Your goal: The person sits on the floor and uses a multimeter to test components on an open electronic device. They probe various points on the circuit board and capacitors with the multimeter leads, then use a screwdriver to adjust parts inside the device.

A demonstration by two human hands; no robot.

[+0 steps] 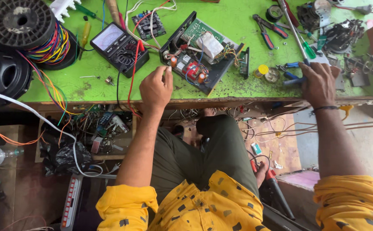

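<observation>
Left hand (155, 87): pinching closed at the near corner of the open circuit box (200, 52), mid green worktop (237, 81).
Right hand (319, 83): lying loosely curled beside the blue-handled pliers (291, 73); grip unclear.
Multimeter (118, 48): sitting left of the box.
</observation>
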